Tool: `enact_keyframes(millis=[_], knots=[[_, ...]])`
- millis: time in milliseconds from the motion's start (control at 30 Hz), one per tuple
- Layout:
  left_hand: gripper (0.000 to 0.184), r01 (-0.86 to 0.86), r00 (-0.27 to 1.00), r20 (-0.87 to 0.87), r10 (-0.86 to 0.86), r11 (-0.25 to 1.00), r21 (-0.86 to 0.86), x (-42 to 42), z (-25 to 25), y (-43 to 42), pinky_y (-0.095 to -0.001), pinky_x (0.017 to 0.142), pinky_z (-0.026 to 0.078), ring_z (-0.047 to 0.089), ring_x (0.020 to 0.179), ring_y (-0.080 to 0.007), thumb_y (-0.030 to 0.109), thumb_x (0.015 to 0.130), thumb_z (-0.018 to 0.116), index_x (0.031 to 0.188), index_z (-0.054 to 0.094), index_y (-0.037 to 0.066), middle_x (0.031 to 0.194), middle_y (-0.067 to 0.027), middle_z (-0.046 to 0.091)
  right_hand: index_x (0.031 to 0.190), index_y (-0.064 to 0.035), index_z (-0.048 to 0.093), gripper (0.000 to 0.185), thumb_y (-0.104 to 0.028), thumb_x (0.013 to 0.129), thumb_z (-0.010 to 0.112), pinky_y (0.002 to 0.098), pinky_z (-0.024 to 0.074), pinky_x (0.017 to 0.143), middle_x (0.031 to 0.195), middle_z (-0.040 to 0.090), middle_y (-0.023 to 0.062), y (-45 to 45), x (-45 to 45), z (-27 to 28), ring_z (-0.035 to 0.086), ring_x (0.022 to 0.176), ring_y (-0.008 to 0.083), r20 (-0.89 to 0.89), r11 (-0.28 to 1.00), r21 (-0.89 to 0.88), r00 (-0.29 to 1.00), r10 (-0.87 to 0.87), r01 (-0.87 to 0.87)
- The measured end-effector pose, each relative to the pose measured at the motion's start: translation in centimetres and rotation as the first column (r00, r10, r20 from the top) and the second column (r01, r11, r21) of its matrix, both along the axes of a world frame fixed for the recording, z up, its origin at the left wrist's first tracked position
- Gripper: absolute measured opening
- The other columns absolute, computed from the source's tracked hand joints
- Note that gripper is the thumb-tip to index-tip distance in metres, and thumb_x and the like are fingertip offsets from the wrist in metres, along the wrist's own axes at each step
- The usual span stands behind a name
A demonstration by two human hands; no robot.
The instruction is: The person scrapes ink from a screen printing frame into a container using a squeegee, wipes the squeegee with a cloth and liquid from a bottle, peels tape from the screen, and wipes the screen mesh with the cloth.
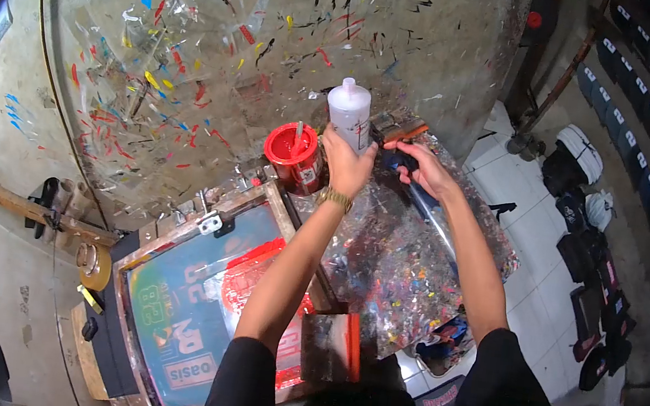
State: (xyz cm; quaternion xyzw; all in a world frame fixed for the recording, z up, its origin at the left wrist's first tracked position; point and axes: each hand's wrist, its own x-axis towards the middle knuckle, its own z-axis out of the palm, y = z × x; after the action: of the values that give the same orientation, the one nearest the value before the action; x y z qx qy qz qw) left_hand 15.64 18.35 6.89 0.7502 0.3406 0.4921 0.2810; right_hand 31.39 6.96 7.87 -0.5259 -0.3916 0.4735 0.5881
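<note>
My left hand is wrapped round a whitish translucent plastic bottle with a narrow cap, held upright at the back of the table. To its right, my right hand is closed round the dark blue top of a long object, whose clear, shiny body slants down under my forearm. I cannot make out its exact kind. Beside my left hand stands a red tub of red ink with a stick in it. Near my right fingers lies a squeegee-like wooden block with an orange edge.
A silkscreen frame with lettering and red ink lies at left, partly behind my left arm. A squeegee rests across its right side. The table is paint-spattered. Tape rolls sit left; caps lie on the tiled floor.
</note>
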Motion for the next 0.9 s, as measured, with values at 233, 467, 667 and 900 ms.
enact_keyframes(millis=[233, 467, 667, 900], knots=[[0.096, -0.042, 0.996, 0.062, 0.058, 0.973, -0.229, 3.4, -2.4, 4.5, -0.0488, 0.107, 0.040, 0.050, 0.125, -0.0429, 0.023, 0.065, 0.090, 0.138, 0.036, -0.007, 0.131, -0.0300, 0.052, 0.136, -0.0072, 0.059, 0.036, -0.017, 0.101, 0.057, 0.0246, 0.0462, 0.067, 0.090, 0.060, -0.0025, -4.0, -2.7, 1.9, 0.053, 0.072, 0.0083, 0.286, 0.988, 0.123, 0.957, 0.055, -0.094], [0.084, 0.063, 0.988, 0.147, -0.046, 0.991, -0.114, 0.8, -2.1, 2.2, -0.0469, 0.100, 0.044, 0.057, 0.115, -0.0397, 0.029, 0.066, 0.091, 0.128, 0.047, -0.005, 0.121, -0.0251, 0.059, 0.118, -0.0039, 0.070, 0.030, -0.008, 0.089, 0.073, 0.0252, 0.0488, 0.082, 0.103, 0.067, 0.0040, -7.0, -3.4, 3.4, 0.061, 0.098, 0.0097, 0.377, 0.970, 0.233, 0.913, -0.155, 0.068], [0.081, 0.214, 0.954, 0.224, -0.199, 0.976, -0.046, -4.8, 4.0, -3.3, -0.0431, 0.093, 0.050, 0.063, 0.106, -0.0327, 0.030, 0.064, 0.092, 0.123, 0.049, -0.006, 0.115, -0.0223, 0.063, 0.111, 0.0081, 0.070, 0.025, 0.011, 0.089, 0.058, 0.0385, 0.0599, 0.094, 0.122, 0.058, 0.0141, -9.9, -5.9, 4.8, 0.062, 0.110, 0.0218, 0.026, 0.945, 0.283, 0.984, -0.179, 0.164], [0.078, 0.443, 0.876, 0.238, -0.420, 0.895, -0.055, -15.1, 8.1, -7.9, -0.0372, 0.090, 0.052, 0.066, 0.102, -0.0241, 0.026, 0.059, 0.095, 0.117, 0.050, -0.002, 0.107, -0.0173, 0.066, 0.118, 0.0040, 0.069, 0.026, 0.003, 0.094, 0.060, 0.0331, 0.0545, 0.097, 0.126, 0.061, 0.0120, -12.3, -8.8, 5.7, 0.062, 0.112, 0.0209, -0.022, 0.967, 0.247, 0.998, -0.058, 0.062]])
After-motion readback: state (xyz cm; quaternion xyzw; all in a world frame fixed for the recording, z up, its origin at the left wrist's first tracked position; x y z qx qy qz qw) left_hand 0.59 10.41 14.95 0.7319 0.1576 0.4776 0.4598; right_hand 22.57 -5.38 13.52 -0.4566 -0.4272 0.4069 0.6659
